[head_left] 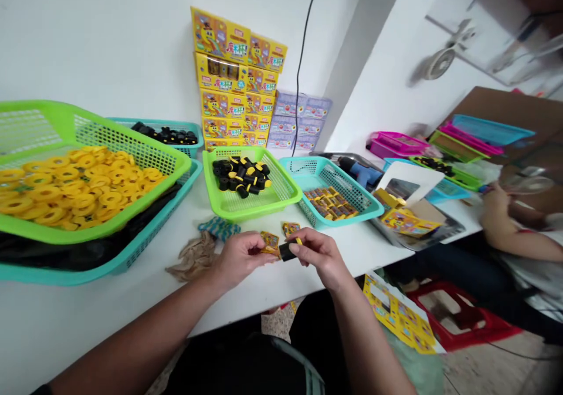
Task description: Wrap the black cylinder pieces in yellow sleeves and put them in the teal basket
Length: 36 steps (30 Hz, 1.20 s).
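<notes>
Nearest, the left hand (240, 260) is closed in a pinch on a small glossy yellow card packet (269, 243), while the right hand (317, 258) grips a stubby black rubbery cylinder (287, 252) just beside it, both above the white table (109, 313). Beyond lie crumpled tan cloth (193, 257) and a lime mesh basket (237, 214) heaped with black-and-yellow cylinders — a second lime basket (92, 233) of yellow rings sits left, a teal basket (334, 222) right, and stacked yellow boxes (233, 78) rise farthest.

White walls (97, 43) and a squared pillar (347, 43) rise behind a long white table (88, 324); a wall fan (440, 63) hangs right, above a red plastic stool (470, 336) on a speckled tile floor (519, 371).
</notes>
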Each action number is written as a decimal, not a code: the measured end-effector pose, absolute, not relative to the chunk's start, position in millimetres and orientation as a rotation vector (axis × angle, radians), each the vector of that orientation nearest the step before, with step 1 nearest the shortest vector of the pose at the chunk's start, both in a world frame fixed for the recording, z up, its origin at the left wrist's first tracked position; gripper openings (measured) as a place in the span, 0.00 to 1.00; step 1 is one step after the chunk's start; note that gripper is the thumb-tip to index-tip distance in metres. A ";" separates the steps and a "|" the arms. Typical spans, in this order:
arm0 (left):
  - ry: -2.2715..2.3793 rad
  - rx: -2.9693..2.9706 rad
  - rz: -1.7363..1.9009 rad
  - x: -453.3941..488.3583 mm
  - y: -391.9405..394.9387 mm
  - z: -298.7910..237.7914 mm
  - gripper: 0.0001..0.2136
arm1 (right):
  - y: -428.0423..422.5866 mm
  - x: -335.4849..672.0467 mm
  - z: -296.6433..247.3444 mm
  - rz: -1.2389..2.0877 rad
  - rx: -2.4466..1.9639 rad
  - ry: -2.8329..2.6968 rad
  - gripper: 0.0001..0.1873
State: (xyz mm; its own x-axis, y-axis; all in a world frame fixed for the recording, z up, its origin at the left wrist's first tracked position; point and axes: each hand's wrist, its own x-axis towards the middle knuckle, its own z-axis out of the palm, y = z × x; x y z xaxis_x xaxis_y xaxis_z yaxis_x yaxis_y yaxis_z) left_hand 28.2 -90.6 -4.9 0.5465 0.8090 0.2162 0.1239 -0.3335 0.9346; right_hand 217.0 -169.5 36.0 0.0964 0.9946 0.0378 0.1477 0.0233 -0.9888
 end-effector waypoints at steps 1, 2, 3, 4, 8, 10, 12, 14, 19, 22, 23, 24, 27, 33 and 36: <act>0.756 1.814 0.857 28.2 -91.5 -3.6 0.14 | -169.3 216.8 34.8 1.072 -1.323 -1.274 0.16; 0.735 1.842 0.851 28.2 -92.2 -2.4 0.13 | -168.6 217.0 34.1 1.095 -1.313 -1.294 0.15; 0.711 1.873 0.848 28.2 -92.6 -1.3 0.13 | -167.4 217.6 33.5 1.109 -1.311 -1.308 0.14; 0.685 1.905 0.847 28.2 -92.8 -0.4 0.12 | -166.1 218.4 33.0 1.119 -1.310 -1.316 0.14; 0.601 1.995 0.822 28.0 -91.7 0.3 0.10 | -160.0 220.6 29.9 1.171 -1.312 -1.312 0.14; 0.592 2.002 0.813 27.7 -91.0 0.4 0.10 | -157.4 220.1 28.2 1.176 -1.310 -1.297 0.14; 0.599 1.999 0.802 27.6 -90.6 1.6 0.10 | -155.5 218.7 26.7 1.165 -1.311 -1.276 0.14; 0.608 1.992 0.788 27.7 -90.7 3.4 0.09 | -154.1 217.4 24.9 1.152 -1.314 -1.258 0.14; 0.614 1.879 0.683 27.9 -91.4 3.6 0.09 | -152.1 217.4 17.7 1.089 -1.330 -1.211 0.14; 0.640 1.746 0.535 27.9 -89.4 0.3 0.13 | -155.0 219.9 16.7 1.068 -1.348 -1.202 0.14; 0.642 1.706 0.500 27.9 -88.2 -0.7 0.14 | -157.2 220.9 17.7 1.064 -1.350 -1.204 0.13; 0.644 1.670 0.482 27.8 -86.9 -1.5 0.15 | -160.0 221.8 19.2 1.064 -1.351 -1.208 0.13; 0.665 1.595 0.483 27.3 -83.8 -2.8 0.17 | -170.7 222.6 25.5 1.074 -1.340 -1.251 0.14; 0.643 1.551 0.542 26.6 -86.2 -0.3 0.17 | -182.3 208.2 29.2 0.981 -1.428 -1.389 0.19; 0.634 1.498 0.583 26.9 -88.2 2.1 0.17 | -180.0 200.0 23.2 0.971 -1.509 -1.412 0.15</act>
State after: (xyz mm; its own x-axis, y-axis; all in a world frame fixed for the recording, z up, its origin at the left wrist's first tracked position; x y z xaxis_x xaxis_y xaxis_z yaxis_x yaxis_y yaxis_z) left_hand 26.9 -88.2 2.1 0.7126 0.7011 -0.0242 0.0346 -0.0006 0.9994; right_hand 200.0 -180.0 23.2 0.0690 0.9976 0.0032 0.3543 -0.0215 -0.9349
